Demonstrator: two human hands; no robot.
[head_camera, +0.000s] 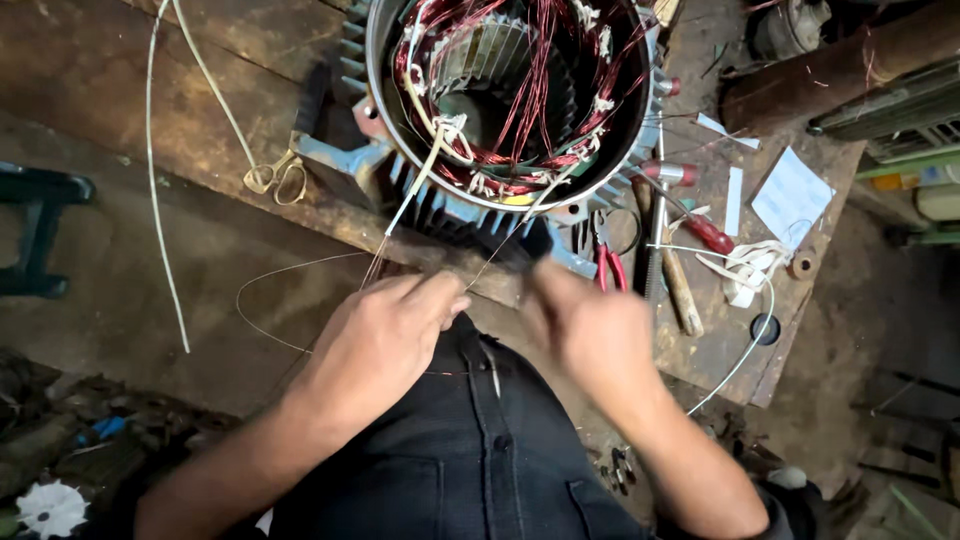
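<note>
A large electric motor stator (505, 100) with a finned grey-blue housing and red copper windings sits on a worn wooden bench (120, 90). White-sleeved leads (425, 165) run from the windings down toward me. My left hand (385, 335) pinches thin wire strands at the bench's front edge. My right hand (590, 325), blurred by motion, is closed around a small dark object (537, 240) just below the stator housing; what it is cannot be made out.
Red-handled pliers (612, 268), a wooden-handled tool (680, 290), a red-handled screwdriver (700, 228), white tape strips (745, 265) and paper slips (790, 195) lie to the right. Scissors (275, 178) and a long white cord (155, 180) lie on the left. Floor clutter surrounds the bench.
</note>
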